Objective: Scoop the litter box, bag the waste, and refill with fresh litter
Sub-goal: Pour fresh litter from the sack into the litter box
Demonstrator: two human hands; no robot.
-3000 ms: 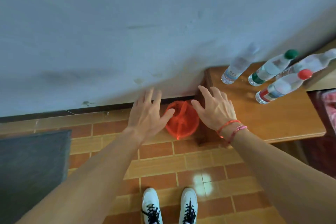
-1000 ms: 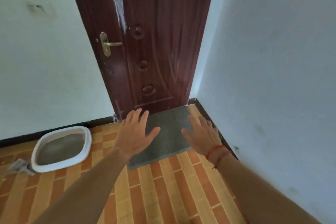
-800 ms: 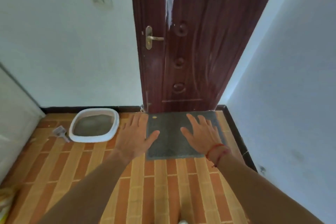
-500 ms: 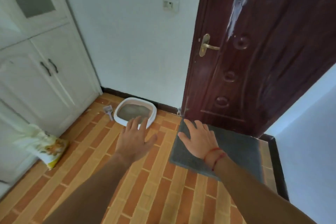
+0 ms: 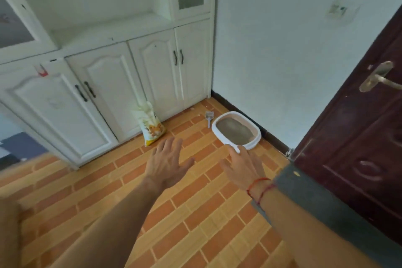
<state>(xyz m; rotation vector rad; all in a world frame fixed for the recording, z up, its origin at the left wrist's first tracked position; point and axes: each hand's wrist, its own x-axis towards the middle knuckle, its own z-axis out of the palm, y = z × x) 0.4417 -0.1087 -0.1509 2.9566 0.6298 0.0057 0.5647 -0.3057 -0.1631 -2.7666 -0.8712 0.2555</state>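
1. A head-height look down at a floor (image 5: 195, 213) of orange and tan brick-pattern tiles. Two bare forearms reach forward into the middle of the view.
2. The left hand (image 5: 167, 163) is held palm down above the floor, with fingers straight and spread and the thumb out to the side. It holds nothing.
3. The right hand (image 5: 241, 167) is also flat, with fingers straight and a little apart, and holds nothing (two thin red cords (image 5: 258, 187) circle its wrist). Its forefinger tip overlaps the near rim of the litter box in this view; whether it touches cannot be told.
4. The litter box (image 5: 257, 135) is a white tray with rounded corners. It sits at the floor's far edge against the dark skirting (image 5: 237, 108) of a pale wall (image 5: 272, 50), near the far corner where wall and cupboards meet. Grey litter (image 5: 235, 131) covers its bottom.
5. A small grey scoop (image 5: 209, 116) lies on the floor just beside the box's far-left end, between the box and the cupboards and well apart from both hands.
6. A white and yellow bag (image 5: 151, 125) with an orange picture stands on the floor left of the scoop, leaning against a cupboard door.
7. White cupboards (image 5: 97, 93) with panelled doors and dark handles run along the floor's left edge.
8. A dark brown door (image 5: 359, 137) with a brass handle (image 5: 378, 76) fills the right side. A grey mat (image 5: 326, 209) lies on the floor at its foot, and the right forearm crosses in front of the mat.
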